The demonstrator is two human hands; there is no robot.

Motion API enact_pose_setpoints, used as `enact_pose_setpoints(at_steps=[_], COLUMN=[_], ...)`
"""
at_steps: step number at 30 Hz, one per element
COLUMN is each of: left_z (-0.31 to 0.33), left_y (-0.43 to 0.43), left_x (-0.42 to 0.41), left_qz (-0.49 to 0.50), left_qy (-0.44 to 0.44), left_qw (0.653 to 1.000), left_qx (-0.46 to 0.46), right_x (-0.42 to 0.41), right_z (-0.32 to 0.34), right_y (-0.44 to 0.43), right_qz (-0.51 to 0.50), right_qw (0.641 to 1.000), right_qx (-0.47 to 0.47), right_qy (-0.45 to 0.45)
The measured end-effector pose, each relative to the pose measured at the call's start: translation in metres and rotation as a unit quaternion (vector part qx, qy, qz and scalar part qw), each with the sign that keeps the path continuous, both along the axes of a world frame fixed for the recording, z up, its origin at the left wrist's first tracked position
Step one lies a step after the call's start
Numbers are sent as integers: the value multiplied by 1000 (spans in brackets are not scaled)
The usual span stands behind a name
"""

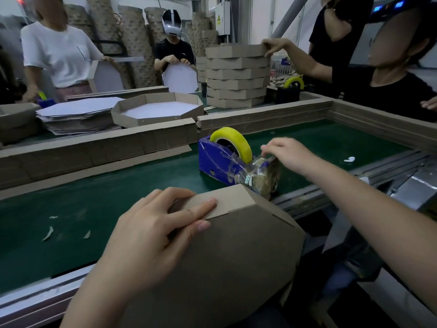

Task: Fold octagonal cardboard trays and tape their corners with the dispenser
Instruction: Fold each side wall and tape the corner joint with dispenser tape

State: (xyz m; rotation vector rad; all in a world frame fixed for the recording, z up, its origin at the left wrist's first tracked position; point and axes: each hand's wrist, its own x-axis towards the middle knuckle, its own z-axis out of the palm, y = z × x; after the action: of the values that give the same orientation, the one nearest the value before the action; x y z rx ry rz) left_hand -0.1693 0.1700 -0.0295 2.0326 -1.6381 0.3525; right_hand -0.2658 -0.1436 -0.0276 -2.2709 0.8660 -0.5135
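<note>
A brown octagonal cardboard tray point(227, 252) is tipped up against the near edge of the green belt, its underside facing me. My left hand point(153, 235) presses a folded side flap down along the tray's top rim. Behind it stands a blue tape dispenser point(220, 162) with a yellow tape roll point(233, 140). My right hand point(286, 155) pinches the clear tape end at the dispenser's cutter, just above the tray's upper right corner.
Cardboard strips wall the green belt point(94, 204) at the back and right. Beyond them sit a folded tray point(157, 112), flat blanks point(78, 114), and a tall tray stack point(237, 74) touched by another person. A second dispenser point(292, 89) stands at the right. Paper scraps lie on the belt.
</note>
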Motion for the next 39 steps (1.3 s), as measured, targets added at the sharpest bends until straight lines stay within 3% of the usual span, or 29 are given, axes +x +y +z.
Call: enact_pose_setpoints(at_steps=[5,10,18,22,28,39], left_z=[1,0,0,0,-2,-1], left_y=[0,-2,-2,-1,-2,-6], left_x=[-2,-3,-2,0,1,0], left_qz=[0,-3,-4,-1,0,-3], left_qy=[-6,-8,-16,-15,-9,-13], left_qw=[1000,1000,1000,1000,1000,1000], left_qx=[10,12,9,8,5,5], right_x=[2,5,3,-2,-13,-31], right_z=[6,21,34,32,12,-30], right_y=[-10,-9,-9,-2,8,7], right_qz=[37,24,-12,-21,2,59], right_qw=[991,989,953,934,925,838], right_qx=[94,134,298,356,352,410], right_qy=[90,64,49,-13,-141,-355])
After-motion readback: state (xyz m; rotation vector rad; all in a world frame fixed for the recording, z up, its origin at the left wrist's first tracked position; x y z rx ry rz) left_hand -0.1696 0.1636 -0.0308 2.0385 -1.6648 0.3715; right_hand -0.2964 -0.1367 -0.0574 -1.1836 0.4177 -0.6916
